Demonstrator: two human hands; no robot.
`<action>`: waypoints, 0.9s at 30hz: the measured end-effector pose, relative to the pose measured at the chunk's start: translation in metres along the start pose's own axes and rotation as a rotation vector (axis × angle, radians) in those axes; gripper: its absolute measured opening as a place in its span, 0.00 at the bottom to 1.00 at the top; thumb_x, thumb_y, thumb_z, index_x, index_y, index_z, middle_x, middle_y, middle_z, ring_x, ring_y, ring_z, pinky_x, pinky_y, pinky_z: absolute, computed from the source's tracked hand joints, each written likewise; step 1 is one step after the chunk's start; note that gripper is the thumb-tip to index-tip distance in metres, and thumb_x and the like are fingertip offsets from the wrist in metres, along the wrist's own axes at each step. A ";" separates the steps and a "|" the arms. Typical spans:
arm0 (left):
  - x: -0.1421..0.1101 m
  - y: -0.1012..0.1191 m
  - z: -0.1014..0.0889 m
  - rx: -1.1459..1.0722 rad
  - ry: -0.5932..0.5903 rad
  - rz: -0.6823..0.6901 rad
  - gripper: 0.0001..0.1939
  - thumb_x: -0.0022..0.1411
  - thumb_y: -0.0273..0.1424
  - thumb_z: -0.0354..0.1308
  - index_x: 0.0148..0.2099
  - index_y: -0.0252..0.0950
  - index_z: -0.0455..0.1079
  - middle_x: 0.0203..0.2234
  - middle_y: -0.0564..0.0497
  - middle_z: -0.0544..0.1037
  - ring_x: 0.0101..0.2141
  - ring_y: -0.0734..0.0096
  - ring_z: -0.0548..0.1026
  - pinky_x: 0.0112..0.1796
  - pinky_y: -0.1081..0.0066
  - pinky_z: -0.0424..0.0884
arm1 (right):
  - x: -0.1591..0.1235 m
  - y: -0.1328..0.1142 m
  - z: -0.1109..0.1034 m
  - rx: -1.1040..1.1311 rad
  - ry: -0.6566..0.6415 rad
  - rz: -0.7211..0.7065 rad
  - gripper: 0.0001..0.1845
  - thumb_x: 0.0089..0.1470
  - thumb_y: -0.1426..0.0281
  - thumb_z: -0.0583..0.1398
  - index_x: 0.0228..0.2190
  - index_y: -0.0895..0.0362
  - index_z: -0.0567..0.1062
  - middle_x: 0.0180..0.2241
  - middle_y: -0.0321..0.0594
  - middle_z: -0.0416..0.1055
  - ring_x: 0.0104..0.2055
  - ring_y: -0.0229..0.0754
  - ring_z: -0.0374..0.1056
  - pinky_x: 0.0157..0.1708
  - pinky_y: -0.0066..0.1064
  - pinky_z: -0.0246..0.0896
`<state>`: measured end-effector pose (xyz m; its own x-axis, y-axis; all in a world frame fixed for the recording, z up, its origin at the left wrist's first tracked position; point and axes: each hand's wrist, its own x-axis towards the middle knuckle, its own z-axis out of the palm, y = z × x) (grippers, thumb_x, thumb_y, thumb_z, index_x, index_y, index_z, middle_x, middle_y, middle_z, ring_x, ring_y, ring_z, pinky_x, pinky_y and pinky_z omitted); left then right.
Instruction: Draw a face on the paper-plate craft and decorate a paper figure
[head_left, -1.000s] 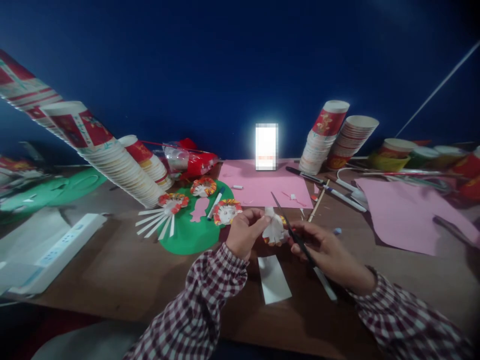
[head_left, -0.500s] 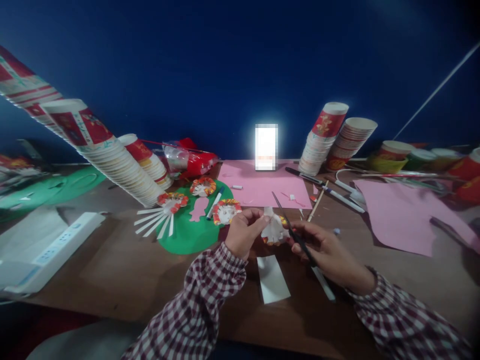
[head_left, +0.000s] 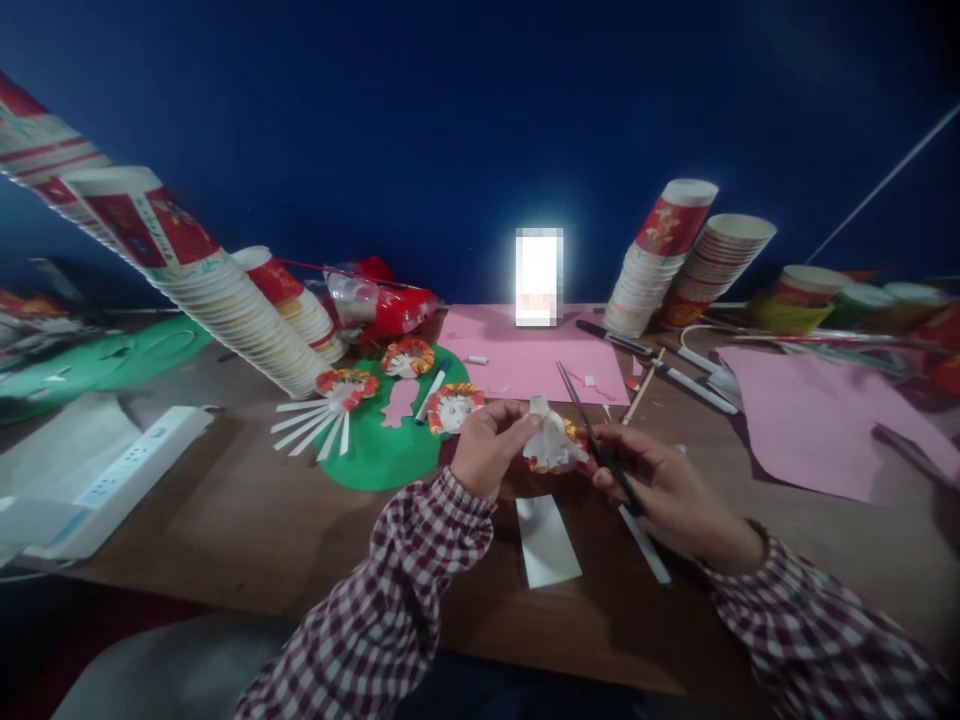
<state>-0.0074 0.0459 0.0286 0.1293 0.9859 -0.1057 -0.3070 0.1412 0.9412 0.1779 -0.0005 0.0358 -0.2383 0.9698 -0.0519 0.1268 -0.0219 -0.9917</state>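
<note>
My left hand [head_left: 491,447] is closed, its thumb and fingers pinching the top of a crumpled white paper cutout [head_left: 553,445] with a red and yellow rim. My right hand [head_left: 664,490] is closed around slim black tweezers [head_left: 600,440], their narrow points up and to the left. The right fingertips are close to the cutout's right edge; whether they touch it I cannot tell. A white paper rectangle [head_left: 551,545] lies below the cutout. Near my right wrist lies a slim grey-white bar [head_left: 651,555], partly hidden by the hand.
Similar cutouts [head_left: 456,408] and a pink paper shape [head_left: 400,402] lie on green paper [head_left: 382,465]. Tall paper cup stacks [head_left: 225,310] stand left, more cups [head_left: 656,260] back right. Pink sheets [head_left: 802,430], pens [head_left: 694,388] and a white power strip [head_left: 120,480] lie around.
The view has tilted slightly, so the table sits a little higher in the picture. Both hands keep their holds; the paper cutout and tweezers have shifted slightly right.
</note>
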 end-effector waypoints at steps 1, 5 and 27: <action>0.000 0.000 0.000 0.001 0.002 -0.001 0.15 0.44 0.37 0.68 0.29 0.32 0.70 0.19 0.56 0.71 0.19 0.82 0.66 0.22 0.78 0.62 | 0.000 0.000 0.000 -0.007 0.000 0.001 0.22 0.49 0.62 0.63 0.47 0.54 0.70 0.37 0.42 0.72 0.31 0.37 0.68 0.29 0.29 0.67; 0.001 0.000 0.000 -0.005 0.008 -0.003 0.15 0.45 0.37 0.67 0.29 0.32 0.69 0.21 0.55 0.72 0.20 0.82 0.66 0.22 0.79 0.61 | 0.000 0.001 0.000 -0.028 0.002 -0.016 0.22 0.50 0.62 0.63 0.47 0.53 0.71 0.39 0.43 0.72 0.37 0.41 0.70 0.34 0.31 0.68; 0.000 -0.002 0.000 -0.006 -0.010 0.011 0.15 0.44 0.38 0.67 0.28 0.33 0.69 0.19 0.56 0.71 0.19 0.81 0.65 0.22 0.78 0.62 | 0.001 0.003 0.000 0.008 -0.012 0.016 0.21 0.49 0.65 0.63 0.46 0.55 0.70 0.37 0.42 0.73 0.36 0.39 0.69 0.30 0.26 0.66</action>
<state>-0.0070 0.0455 0.0269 0.1357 0.9865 -0.0916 -0.3141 0.1305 0.9404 0.1777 0.0006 0.0331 -0.2483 0.9662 -0.0695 0.1231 -0.0396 -0.9916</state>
